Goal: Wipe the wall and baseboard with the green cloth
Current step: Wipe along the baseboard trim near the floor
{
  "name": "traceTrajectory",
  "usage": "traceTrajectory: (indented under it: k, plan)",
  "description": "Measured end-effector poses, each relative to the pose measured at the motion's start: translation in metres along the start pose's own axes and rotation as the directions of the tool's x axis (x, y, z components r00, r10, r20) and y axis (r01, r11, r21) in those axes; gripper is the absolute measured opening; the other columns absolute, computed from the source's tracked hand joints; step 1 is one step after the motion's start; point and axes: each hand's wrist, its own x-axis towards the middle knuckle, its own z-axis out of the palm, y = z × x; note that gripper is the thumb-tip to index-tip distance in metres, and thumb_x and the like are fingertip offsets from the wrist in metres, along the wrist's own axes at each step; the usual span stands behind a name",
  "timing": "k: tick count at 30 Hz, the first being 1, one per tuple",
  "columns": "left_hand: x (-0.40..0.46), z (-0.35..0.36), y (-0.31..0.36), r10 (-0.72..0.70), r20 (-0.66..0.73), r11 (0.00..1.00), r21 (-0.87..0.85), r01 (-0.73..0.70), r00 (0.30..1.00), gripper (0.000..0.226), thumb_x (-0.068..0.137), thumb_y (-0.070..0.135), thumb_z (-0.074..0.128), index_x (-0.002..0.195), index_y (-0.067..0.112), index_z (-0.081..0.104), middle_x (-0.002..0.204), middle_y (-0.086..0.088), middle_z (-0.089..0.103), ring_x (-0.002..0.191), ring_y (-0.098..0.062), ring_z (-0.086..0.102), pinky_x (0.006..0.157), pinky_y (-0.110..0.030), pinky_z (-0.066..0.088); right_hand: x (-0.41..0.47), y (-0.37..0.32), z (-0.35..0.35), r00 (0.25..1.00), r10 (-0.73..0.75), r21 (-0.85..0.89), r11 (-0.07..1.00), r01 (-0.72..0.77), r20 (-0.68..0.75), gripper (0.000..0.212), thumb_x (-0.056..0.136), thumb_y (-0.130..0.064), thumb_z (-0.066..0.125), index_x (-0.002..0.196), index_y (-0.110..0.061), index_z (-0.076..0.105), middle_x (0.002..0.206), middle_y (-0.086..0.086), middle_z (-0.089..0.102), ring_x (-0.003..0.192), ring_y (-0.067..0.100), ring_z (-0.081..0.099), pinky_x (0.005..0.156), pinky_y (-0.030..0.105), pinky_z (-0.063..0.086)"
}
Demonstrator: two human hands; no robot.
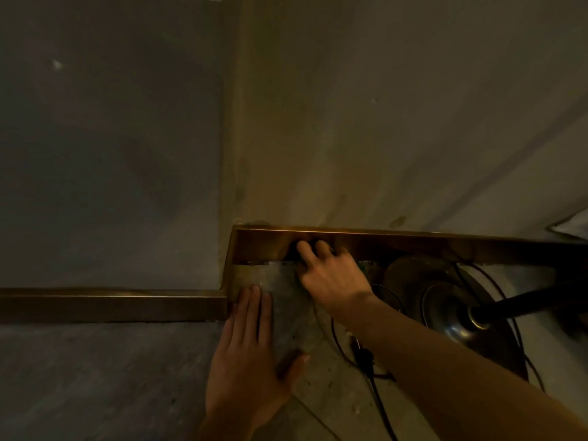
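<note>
From the head camera, the right hand [331, 275] is pressed low against the baseboard [397, 246], fingers [307, 251] curled forward onto its shiny brown face. The green cloth [362, 266] can hardly be made out: only a small greenish speck shows at the hand's right edge, so it seems bunched under the palm, but I cannot tell how firmly it is held. The left hand [246, 354] lies flat and spread on the floor [111, 377], holding nothing, likely as a prop.

The baseboard's long line runs left to right, so the wiping stroke probably follows it. To the left the strip ends shortly at the outer corner [234, 246], where the wall [381, 122] steps forward. To the right the way is crowded: a round lamp base [445, 300] sits just beside the hand, touching or nearly touching the strip, with a black cord [372, 374] looping on the floor. The right hand is clearly the nearer one for the work.
</note>
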Motion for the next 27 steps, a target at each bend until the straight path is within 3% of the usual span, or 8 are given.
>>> traceTrajectory:
  k: [6, 9, 11, 14, 18, 22, 24, 27]
  plan:
    - [0.001, -0.004, 0.002, 0.019, 0.043, 1.0, 0.02, -0.02, 0.999, 0.105, 0.087, 0.084, 0.027, 0.157, 0.006, 0.013, 0.166, -0.016, 0.011, 0.154, -0.03, 0.005, 0.123, -0.043, 0.007, -0.024, 0.014, -0.013, 0.977, 0.172, 0.129, 0.979, -0.156, -0.127, 0.041, 0.089, -0.014, 0.061, 0.129, -0.017, 0.053, 0.146, 0.018, 0.031, 0.117, 0.041, 0.047, 0.07, 0.044, 0.046]
    - [0.004, -0.012, 0.003, 0.014, 0.08, 1.0, 0.001, -0.014, 0.997, 0.111, 0.081, 0.09, 0.015, 0.157, 0.012, -0.007, 0.167, -0.01, -0.01, 0.152, -0.027, -0.015, 0.123, -0.036, -0.011, -0.034, 0.012, -0.02, 0.938, 0.318, 0.311, 0.913, -0.263, -0.141, 0.055, 0.084, -0.02, 0.068, 0.133, -0.026, 0.045, 0.139, 0.01, 0.04, 0.109, 0.037, 0.056, 0.061, 0.04, 0.045]
    - [0.005, -0.019, 0.002, 0.016, 0.118, 0.999, -0.044, -0.011, 0.993, 0.113, 0.076, 0.092, 0.009, 0.155, 0.017, -0.021, 0.164, -0.005, -0.024, 0.149, -0.022, -0.027, 0.123, -0.036, -0.013, -0.042, 0.008, -0.027, 0.9, 0.421, 0.466, 0.822, -0.328, -0.111, 0.062, 0.079, -0.028, 0.075, 0.13, -0.03, 0.04, 0.131, 0.004, 0.046, 0.101, 0.035, 0.061, 0.061, 0.039, 0.045]
    - [0.001, -0.035, 0.004, -0.003, 0.08, 0.99, -0.139, 0.014, 0.997, 0.109, 0.076, 0.091, 0.01, 0.156, 0.023, -0.019, 0.166, 0.001, -0.021, 0.151, -0.015, -0.02, 0.125, -0.035, -0.003, -0.051, 0.003, -0.034, 0.835, 0.54, 0.669, 0.659, -0.345, -0.101, 0.058, 0.074, -0.034, 0.078, 0.115, -0.032, 0.037, 0.116, -0.003, 0.055, 0.094, 0.03, 0.065, 0.061, 0.036, 0.045]
    - [0.002, -0.065, 0.01, -0.045, -0.017, 0.938, -0.344, 0.036, 0.999, 0.105, 0.08, 0.089, 0.031, 0.158, 0.028, -0.004, 0.166, 0.004, 0.016, 0.149, -0.013, 0.02, 0.12, -0.034, 0.025, -0.063, -0.004, -0.049, 0.802, 0.589, 0.871, 0.341, -0.354, 0.095, 0.048, 0.075, -0.043, 0.078, 0.109, -0.037, 0.044, 0.106, -0.01, 0.065, 0.101, 0.023, 0.066, 0.08, 0.045, 0.058]
    - [0.012, -0.1, 0.016, -0.083, -0.052, 0.864, -0.501, 0.046, 0.995, 0.119, 0.07, 0.085, 0.059, 0.151, 0.046, -0.018, 0.163, 0.008, 0.02, 0.142, -0.019, 0.037, 0.104, -0.038, 0.044, -0.08, -0.005, -0.069, 0.794, 0.569, 0.934, 0.12, -0.338, 0.214, 0.046, 0.074, -0.039, 0.083, 0.106, -0.035, 0.05, 0.1, -0.011, 0.066, 0.099, 0.018, 0.066, 0.084, 0.042, 0.06]
    - [0.01, -0.117, 0.018, -0.036, -0.076, 0.839, -0.543, -0.011, 0.996, 0.123, 0.067, 0.077, 0.071, 0.146, 0.057, -0.021, 0.159, 0.014, 0.023, 0.136, -0.017, 0.044, 0.098, -0.038, 0.047, -0.091, -0.002, -0.082, 0.789, 0.566, 0.951, 0.026, -0.308, 0.24, 0.042, 0.073, -0.036, 0.085, 0.101, -0.029, 0.055, 0.099, -0.006, 0.068, 0.096, 0.017, 0.067, 0.083, 0.042, 0.06]
    - [0.008, -0.137, 0.022, 0.105, -0.146, 0.836, -0.522, -0.167, 0.984, 0.114, 0.072, 0.064, 0.077, 0.147, 0.062, -0.009, 0.148, 0.015, 0.033, 0.123, -0.01, 0.05, 0.092, -0.033, 0.05, -0.107, 0.004, -0.101, 0.814, 0.519, 0.965, -0.107, -0.24, 0.26, 0.038, 0.074, -0.027, 0.087, 0.1, -0.022, 0.06, 0.099, 0.002, 0.072, 0.094, 0.019, 0.07, 0.083, 0.045, 0.06]
